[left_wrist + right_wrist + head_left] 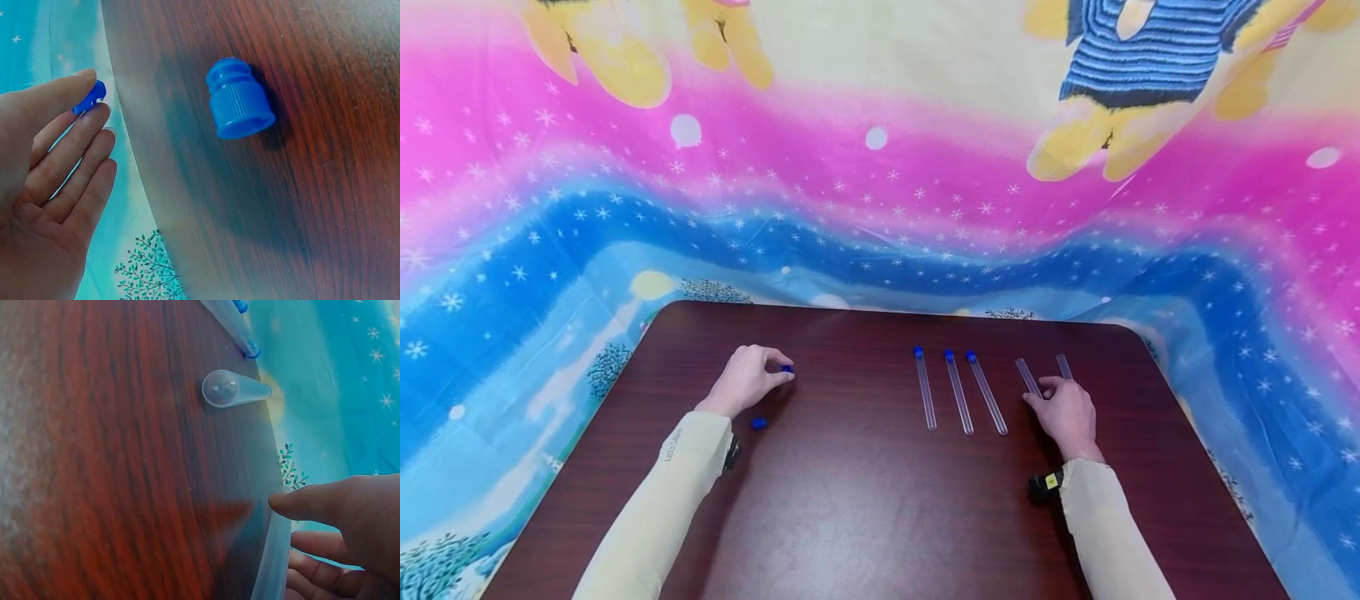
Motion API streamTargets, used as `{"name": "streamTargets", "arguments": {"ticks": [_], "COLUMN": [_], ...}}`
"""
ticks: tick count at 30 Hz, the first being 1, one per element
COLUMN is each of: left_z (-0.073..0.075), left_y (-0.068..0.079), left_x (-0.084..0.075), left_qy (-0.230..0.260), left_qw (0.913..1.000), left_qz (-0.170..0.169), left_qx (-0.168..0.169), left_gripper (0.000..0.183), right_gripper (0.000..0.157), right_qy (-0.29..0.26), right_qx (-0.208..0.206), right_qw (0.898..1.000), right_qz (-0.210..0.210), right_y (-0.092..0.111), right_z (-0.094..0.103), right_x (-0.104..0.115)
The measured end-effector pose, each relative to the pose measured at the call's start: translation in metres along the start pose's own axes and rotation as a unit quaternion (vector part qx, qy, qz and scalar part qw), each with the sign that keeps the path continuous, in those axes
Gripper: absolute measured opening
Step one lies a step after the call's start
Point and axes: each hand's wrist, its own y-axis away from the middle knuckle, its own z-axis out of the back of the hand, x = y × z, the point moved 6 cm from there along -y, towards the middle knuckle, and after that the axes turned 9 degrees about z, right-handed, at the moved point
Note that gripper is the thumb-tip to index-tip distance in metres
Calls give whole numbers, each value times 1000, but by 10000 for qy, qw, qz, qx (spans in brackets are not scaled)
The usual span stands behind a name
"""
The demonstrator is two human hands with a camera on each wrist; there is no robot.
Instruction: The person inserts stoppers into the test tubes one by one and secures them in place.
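Between thumb and index fingertip, my left hand (747,382) pinches a small blue cap (92,97), held above the table. A second blue cap (241,100), ribbed and with a stepped top, rests on the tabletop near the left wrist. On the right side, my right hand (1063,415) grips a clear uncapped test tube (272,556) between thumb and fingers, low over the table. Another uncapped test tube (1028,377) lies just left of it, its lower end hidden behind the thumb in the head view.
Three clear test tubes with blue caps, among them a capped tube (927,392), lie side by side right of the table's middle. The dark wooden table (865,500) meets a colourful printed cloth (850,208) at its far edge and sides.
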Motion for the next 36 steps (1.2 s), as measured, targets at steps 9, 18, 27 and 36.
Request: {"name": "streamTargets", "arguments": {"ticks": [9, 18, 27, 36], "left_z": [-1, -1, -3, -6], "left_y": [0, 0, 2, 1], "left_x": [-1, -2, -2, 0], "left_qy": [54, 42, 27, 60], "left_qw": [10000, 9999, 9999, 9997], "left_qz": [-54, -41, -39, 54], "left_qx": [41, 105, 156, 210], "left_gripper": [25, 27, 27, 28], "right_gripper": [42, 37, 37, 35], "right_qy": [-82, -178, -242, -240], "right_qx": [261, 333, 348, 330], "right_qw": [9996, 9992, 9990, 9992], "right_qz": [-88, -88, -121, -17], "right_y": [1, 2, 3, 3], "right_z": [-4, -6, -8, -6], "right_x": [-2, -1, -3, -2]}}
